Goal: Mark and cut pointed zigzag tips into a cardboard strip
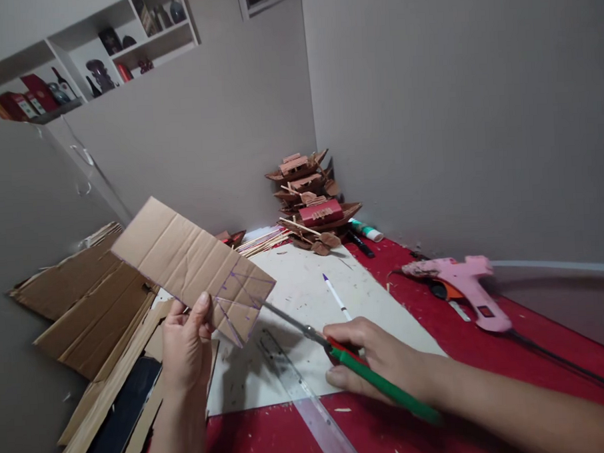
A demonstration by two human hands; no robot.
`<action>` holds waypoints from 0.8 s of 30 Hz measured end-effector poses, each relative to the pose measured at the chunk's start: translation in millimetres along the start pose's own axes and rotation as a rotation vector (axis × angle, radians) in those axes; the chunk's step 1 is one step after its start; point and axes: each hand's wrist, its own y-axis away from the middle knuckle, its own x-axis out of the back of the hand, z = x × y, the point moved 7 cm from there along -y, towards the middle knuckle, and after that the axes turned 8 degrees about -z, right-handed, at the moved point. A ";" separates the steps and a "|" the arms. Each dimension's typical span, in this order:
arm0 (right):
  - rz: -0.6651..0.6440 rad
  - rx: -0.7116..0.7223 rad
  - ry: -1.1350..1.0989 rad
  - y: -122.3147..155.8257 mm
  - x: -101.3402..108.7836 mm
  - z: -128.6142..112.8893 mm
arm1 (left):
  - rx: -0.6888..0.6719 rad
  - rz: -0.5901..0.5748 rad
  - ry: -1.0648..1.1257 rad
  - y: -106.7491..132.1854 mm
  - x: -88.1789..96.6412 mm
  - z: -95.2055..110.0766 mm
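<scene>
My left hand (187, 345) pinches the lower edge of a rectangular cardboard piece (183, 258) and holds it up above the table; purple pen lines are drawn on its right end. My right hand (372, 357) is closed round a cutting tool with a red and green handle (383, 383). Its metal blade (291, 322) points left and reaches the marked corner of the cardboard piece.
A clear ruler (309, 400) and a white pen (336, 297) lie on a pale board (304, 286) over the red table (436, 314). A pink glue gun (465, 286) sits at the right. Cardboard sheets (90, 309) pile at the left. Wooden model boats (311, 199) stand in the corner.
</scene>
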 end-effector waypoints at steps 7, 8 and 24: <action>0.398 0.010 -0.273 6.6 17.5 11.7 | 0.112 -0.037 0.077 24.3 -31.7 -36.7; 0.437 0.034 -0.276 7.6 19.4 11.7 | 0.141 -0.051 0.082 29.5 -37.1 -42.7; 0.607 0.048 -0.228 21.1 18.3 7.7 | 0.275 -0.031 0.042 52.8 -51.1 -79.2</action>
